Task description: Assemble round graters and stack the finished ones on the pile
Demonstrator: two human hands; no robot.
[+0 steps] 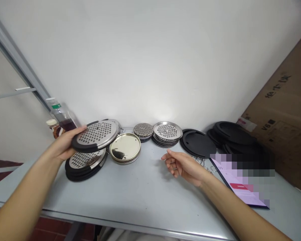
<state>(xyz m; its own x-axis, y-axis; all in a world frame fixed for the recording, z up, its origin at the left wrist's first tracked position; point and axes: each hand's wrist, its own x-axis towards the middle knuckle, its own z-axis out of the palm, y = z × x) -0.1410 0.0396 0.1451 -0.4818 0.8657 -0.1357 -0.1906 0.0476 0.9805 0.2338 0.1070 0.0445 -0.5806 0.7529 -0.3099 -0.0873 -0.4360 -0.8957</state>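
Left hand (66,142) has its grip on one metal disc (98,133) with slotted holes and black edge pieces, raised over a stack of similar discs (86,160); contact between them can't be told. Right hand (182,166) hovers above the grey surface (130,194), grip half-wide, fingers loosely curled. Containers: two bottles at far left by the wall. Clear bottle (61,113), white cap and green label, has dark red liquid (69,125) in its lower part; small bottle (55,130), cream cap, brownish inside, partly behind the left hand. One cardboard box (283,110) at right, marked V6, contents not visible. Counts: one gold-coloured plate (125,146) tops a short stack just right of the held disc; one small grater disc (143,129) tops a pile behind; one larger grater disc (168,130) tops several more, just beside it. Black lids (199,144) lie to the right of that, with another black pile (235,134) near the box; exact numbers hidden. Several metal rings (213,169) lie beyond the right wrist, partly covered. One tablet (238,192), screen lit and partly pixelated, lies beside the right forearm.
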